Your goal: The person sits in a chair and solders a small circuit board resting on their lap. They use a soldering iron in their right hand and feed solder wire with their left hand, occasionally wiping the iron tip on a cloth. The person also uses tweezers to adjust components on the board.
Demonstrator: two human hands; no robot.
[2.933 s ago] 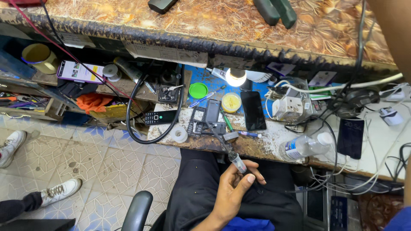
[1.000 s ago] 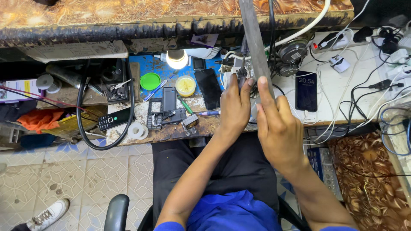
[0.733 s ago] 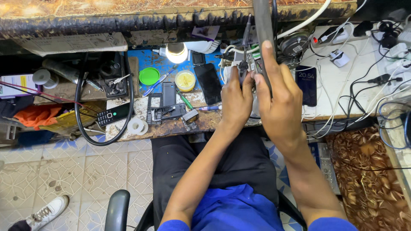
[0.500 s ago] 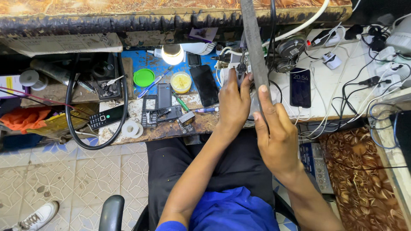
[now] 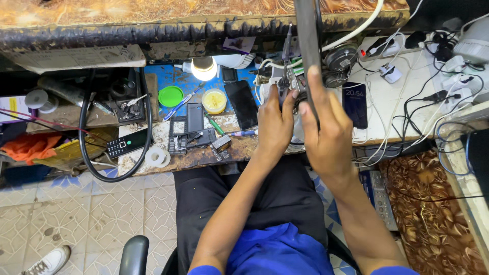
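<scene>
The right hand (image 5: 328,135) has its fingers wrapped around a long, flat dark phone (image 5: 307,46) held upright on edge, the forefinger stretched up along its face and the thumb pressed against the near side; the phone rises from the hand to the top edge of the view. The left hand (image 5: 275,127) has its fingers drawn together, pinching a thin metal tool (image 5: 286,56) that looks like tweezers, its tip pointing up just beside the phone's left edge. Both hands are raised above the near edge of the desk (image 5: 239,147), close together and almost touching. Under and behind them, towards the middle of the desk, lies a tangle of white cables (image 5: 379,30) and small grey devices. Just right of the right hand a dark smartphone (image 5: 354,104) with a lit screen lies flat on the white right part of the desk. Left of the left hand another black phone (image 5: 241,104) lies face up, next to a small yellow pot (image 5: 214,101), a green round lid (image 5: 171,95) and a glowing lamp bulb (image 5: 203,69) on the blue mat. Further left near the front edge lie a roll of white tape (image 5: 157,157) and a black keypad phone (image 5: 126,146), ringed by a thick black cable (image 5: 84,132). At the lower left corner of the view a white shoe (image 5: 48,262) rests on the tiled floor.
</scene>
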